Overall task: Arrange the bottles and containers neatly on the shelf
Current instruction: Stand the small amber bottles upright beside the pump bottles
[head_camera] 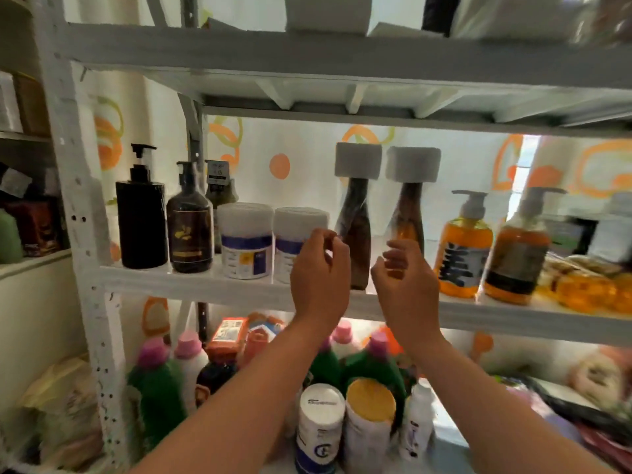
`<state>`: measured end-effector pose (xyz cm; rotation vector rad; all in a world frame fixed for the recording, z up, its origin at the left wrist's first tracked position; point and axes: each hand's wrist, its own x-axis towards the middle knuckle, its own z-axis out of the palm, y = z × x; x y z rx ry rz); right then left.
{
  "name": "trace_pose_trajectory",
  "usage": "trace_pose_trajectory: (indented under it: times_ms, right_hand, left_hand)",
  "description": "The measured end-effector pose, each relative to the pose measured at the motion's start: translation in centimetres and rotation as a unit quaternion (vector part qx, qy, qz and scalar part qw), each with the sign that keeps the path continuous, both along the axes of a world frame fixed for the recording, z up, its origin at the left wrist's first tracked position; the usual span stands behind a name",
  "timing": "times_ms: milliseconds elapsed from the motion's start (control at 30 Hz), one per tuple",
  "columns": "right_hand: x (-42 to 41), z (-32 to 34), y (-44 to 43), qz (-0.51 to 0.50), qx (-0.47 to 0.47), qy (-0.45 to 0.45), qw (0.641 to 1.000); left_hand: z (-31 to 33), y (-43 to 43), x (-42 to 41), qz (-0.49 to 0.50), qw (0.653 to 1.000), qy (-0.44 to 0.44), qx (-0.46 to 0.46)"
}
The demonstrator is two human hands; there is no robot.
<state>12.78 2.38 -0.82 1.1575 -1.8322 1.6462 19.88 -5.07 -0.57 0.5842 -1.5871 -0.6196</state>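
On the white middle shelf [191, 283] stand a black pump bottle [141, 220], a brown pump bottle [189, 230], two white jars [245, 239] [290, 234], two tall brown bottles with grey-white caps [355, 213] [408, 206] and two orange pump bottles [463, 248] [518, 254]. My left hand [319, 273] hovers in front of the second white jar and the first tall bottle, fingers curled and holding nothing. My right hand [405, 282] is raised before the second tall bottle, fingers loosely apart, also holding nothing.
The lower shelf holds green bottles with pink caps [155, 381], a white canister [319, 425], a yellow-lidded container [371, 422] and a small white bottle [417, 422]. Orange packets [588, 289] lie at the right of the middle shelf. The upper shelf [307, 53] hangs close above.
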Motion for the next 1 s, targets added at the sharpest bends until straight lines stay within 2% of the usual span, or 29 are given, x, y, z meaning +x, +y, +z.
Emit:
trace_pose_trajectory:
  times_ms: [267, 467, 733, 1000]
  right_hand:
    - [-7.8, 0.3, 7.8, -0.088, 0.008, -0.027, 0.996]
    - [-10.7, 0.0, 8.6, -0.050, 0.066, -0.089, 0.993]
    - [-12.8, -1.1, 7.6, -0.017, 0.148, -0.129, 0.980]
    - [-13.3, -1.1, 6.9, -0.080, 0.155, -0.080, 0.981]
  left_hand:
    - [0.0, 7.2, -8.3, -0.181, 0.983, -0.039, 0.001]
    - [-0.9, 8.9, -13.1, -0.288, 0.948, -0.087, 0.101]
    - [-0.7, 8.7, -15.6, -0.267, 0.930, -0.152, 0.199]
    - [-0.5, 8.4, -15.4, -0.255, 0.932, -0.167, 0.194]
